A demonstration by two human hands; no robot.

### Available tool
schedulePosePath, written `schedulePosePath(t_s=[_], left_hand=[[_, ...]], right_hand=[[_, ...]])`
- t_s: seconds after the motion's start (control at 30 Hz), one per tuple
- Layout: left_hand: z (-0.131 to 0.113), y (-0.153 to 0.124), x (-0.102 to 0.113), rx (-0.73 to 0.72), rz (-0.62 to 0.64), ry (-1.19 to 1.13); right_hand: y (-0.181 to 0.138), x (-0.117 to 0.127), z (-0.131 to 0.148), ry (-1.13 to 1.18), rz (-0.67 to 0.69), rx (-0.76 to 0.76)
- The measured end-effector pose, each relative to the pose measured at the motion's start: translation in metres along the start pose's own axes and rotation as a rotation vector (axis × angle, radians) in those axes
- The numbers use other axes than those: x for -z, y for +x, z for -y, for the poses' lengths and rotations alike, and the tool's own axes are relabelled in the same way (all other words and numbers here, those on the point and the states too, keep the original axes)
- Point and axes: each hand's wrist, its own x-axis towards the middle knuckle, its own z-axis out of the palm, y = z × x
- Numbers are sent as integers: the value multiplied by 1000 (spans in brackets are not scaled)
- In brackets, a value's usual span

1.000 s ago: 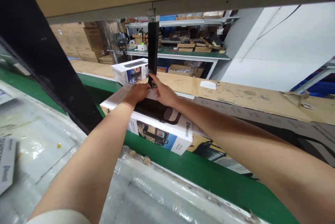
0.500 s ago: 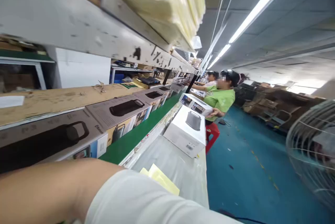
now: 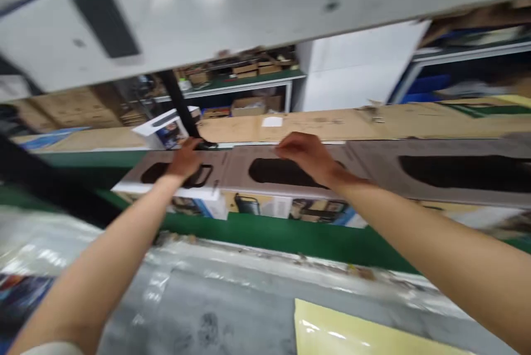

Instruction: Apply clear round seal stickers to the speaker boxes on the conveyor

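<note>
Printed cartons stand end to end on a green conveyor belt (image 3: 274, 236), each with a dark device pictured on top. My left hand (image 3: 185, 158) lies over the top of the left carton (image 3: 218, 170), fingers stretched to its far edge. Above the far side of the middle carton (image 3: 238, 164) is my right hand (image 3: 307, 153), its fingers bent and together; whether anything is in them is hidden. A third carton (image 3: 381, 161) sits to the right, partly behind my right forearm. Blur softens both hands.
Beyond the belt runs a cardboard-covered ledge (image 3: 323, 125) with a white paper (image 3: 272, 121). A white box (image 3: 164, 128) stands behind my left hand by a black post (image 3: 178, 100). A grey shelf beam (image 3: 257, 6) crosses overhead. Yellow sheet material (image 3: 352, 333) lies on the near worktop (image 3: 232, 299).
My view has swung from along the line, where a co-worker showed, to face the belt. Both my hands now show over the cartons; before, only one arm was in view.
</note>
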Motion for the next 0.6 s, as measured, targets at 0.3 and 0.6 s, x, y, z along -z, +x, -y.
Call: schedulePosePath(t_s=[0.3, 0.6], left_hand=[[54, -71, -9, -105, 245, 244], [121, -42, 9, 60, 216, 233]], right_hand=[[14, -75, 6, 363, 194, -273], [33, -116, -4, 302, 227, -325]])
